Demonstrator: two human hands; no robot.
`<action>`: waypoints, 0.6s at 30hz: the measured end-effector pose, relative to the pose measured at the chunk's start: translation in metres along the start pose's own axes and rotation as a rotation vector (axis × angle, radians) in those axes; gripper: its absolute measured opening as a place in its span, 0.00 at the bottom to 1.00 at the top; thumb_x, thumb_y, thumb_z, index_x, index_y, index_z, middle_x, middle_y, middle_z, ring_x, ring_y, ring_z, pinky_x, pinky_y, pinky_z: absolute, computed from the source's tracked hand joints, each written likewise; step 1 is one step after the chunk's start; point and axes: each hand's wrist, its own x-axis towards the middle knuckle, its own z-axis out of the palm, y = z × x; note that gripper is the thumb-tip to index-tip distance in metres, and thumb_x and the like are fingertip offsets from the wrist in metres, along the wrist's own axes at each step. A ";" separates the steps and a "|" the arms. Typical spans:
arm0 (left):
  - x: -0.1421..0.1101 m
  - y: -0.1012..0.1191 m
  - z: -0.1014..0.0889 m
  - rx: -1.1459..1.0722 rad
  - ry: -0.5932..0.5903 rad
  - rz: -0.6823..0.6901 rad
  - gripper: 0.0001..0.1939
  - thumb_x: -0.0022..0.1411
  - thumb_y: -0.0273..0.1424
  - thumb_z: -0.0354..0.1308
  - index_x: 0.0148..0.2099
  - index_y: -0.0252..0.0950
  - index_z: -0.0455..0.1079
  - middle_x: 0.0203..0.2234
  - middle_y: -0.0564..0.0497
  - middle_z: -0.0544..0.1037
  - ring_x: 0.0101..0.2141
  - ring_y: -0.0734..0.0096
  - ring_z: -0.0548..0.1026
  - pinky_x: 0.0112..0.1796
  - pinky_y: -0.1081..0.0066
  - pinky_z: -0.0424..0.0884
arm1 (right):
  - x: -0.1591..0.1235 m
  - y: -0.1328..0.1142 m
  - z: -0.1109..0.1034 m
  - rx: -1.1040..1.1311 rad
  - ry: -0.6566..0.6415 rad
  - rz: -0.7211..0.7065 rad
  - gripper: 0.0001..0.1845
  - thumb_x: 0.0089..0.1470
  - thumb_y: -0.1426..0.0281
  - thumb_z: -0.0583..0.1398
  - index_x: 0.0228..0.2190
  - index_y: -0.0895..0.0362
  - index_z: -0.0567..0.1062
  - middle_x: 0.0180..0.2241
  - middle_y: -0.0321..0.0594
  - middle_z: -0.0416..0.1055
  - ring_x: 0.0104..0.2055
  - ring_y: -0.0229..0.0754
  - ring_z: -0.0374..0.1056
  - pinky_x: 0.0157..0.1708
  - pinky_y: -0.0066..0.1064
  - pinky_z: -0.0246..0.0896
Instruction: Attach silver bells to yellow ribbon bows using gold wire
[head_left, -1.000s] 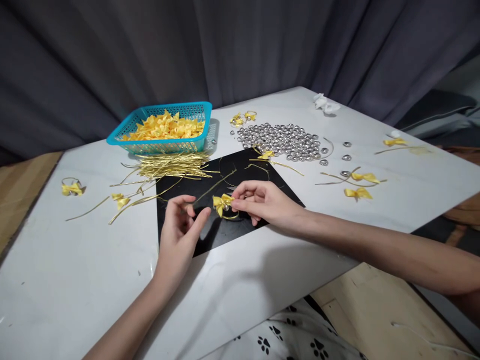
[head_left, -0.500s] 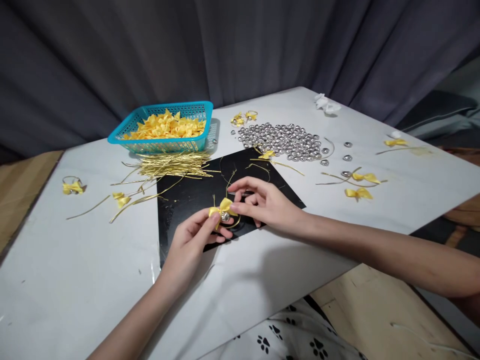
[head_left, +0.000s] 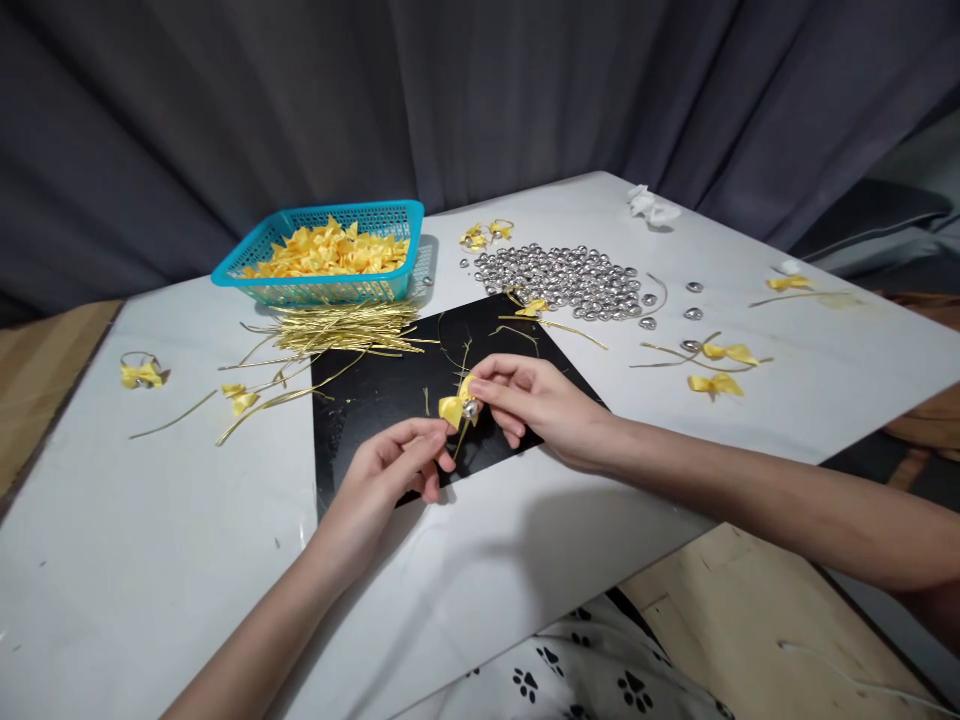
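Over the black mat (head_left: 375,395), my right hand (head_left: 536,400) pinches a small yellow ribbon bow (head_left: 456,406) with a silver bead at its middle and thin gold wire ends sticking out. My left hand (head_left: 390,475) sits just below and left of it, fingers pinched together at the lower end of the gold wire. The bow is tilted, held a little above the mat between both hands.
A teal basket (head_left: 315,292) of yellow bows stands at the back left, with a heap of gold wires (head_left: 341,328) in front of it. A pile of silver beads (head_left: 566,282) lies behind the mat. Finished bows (head_left: 716,384) are scattered over the white table (head_left: 150,520).
My left hand came in from the left and closed on the wire under the bow. The bow has turned and lifted slightly toward my right hand.
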 end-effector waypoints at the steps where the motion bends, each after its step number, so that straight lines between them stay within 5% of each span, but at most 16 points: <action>1: 0.000 0.000 0.001 0.015 -0.004 -0.002 0.07 0.53 0.33 0.62 0.31 0.32 0.72 0.19 0.56 0.72 0.18 0.85 0.65 0.21 0.84 0.63 | 0.000 0.000 0.000 -0.001 -0.032 0.058 0.10 0.55 0.64 0.57 0.32 0.59 0.67 0.12 0.25 0.56 0.13 0.26 0.51 0.13 0.17 0.56; 4: 0.000 -0.001 0.002 0.023 -0.012 -0.011 0.09 0.53 0.32 0.62 0.27 0.32 0.69 0.19 0.56 0.72 0.19 0.83 0.67 0.23 0.83 0.65 | -0.002 -0.002 0.000 0.061 -0.107 0.232 0.10 0.56 0.63 0.55 0.34 0.58 0.64 0.13 0.26 0.57 0.12 0.27 0.53 0.11 0.18 0.55; 12: -0.001 0.004 0.001 -0.100 -0.022 0.003 0.07 0.54 0.32 0.58 0.31 0.31 0.69 0.25 0.52 0.74 0.22 0.80 0.69 0.26 0.80 0.68 | 0.000 -0.009 -0.005 0.339 -0.429 0.392 0.08 0.51 0.71 0.58 0.33 0.62 0.67 0.27 0.35 0.65 0.16 0.25 0.55 0.12 0.18 0.58; 18: -0.001 0.000 0.002 -0.099 -0.010 0.046 0.07 0.56 0.31 0.55 0.28 0.33 0.66 0.21 0.55 0.69 0.20 0.81 0.66 0.24 0.81 0.65 | 0.000 -0.014 -0.008 0.202 -0.411 0.487 0.07 0.54 0.74 0.54 0.25 0.63 0.66 0.22 0.34 0.64 0.13 0.23 0.49 0.11 0.17 0.54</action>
